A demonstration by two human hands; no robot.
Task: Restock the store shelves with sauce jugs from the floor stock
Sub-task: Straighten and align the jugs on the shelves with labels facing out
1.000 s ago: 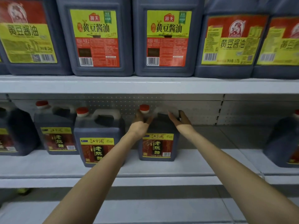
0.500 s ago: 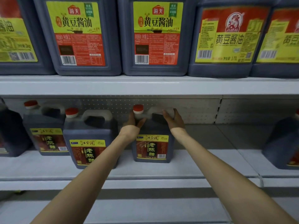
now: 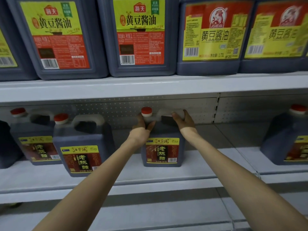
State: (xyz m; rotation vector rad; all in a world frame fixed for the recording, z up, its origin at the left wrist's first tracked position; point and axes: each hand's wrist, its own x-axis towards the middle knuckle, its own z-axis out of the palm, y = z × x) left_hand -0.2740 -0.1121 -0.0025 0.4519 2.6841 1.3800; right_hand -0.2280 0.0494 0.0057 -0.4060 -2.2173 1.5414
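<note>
I see both arms stretched far forward. My left hand [image 3: 143, 128] clasps the vinegar jug [image 3: 162, 153] below its cap, and my right hand [image 3: 185, 123] curls its fingers over the handle. The jug stands upright on the middle shelf [image 3: 201, 165].

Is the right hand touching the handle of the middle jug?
Touching. In the head view the right hand grips the white handle of the jug, thumb and fingers around it.

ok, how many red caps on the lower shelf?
4: on the rear-left jug, front-left jug, middle jug gripped by the left hand and right hand, and far-right jug. The cut-off jug at the left edge may hide another.
</note>
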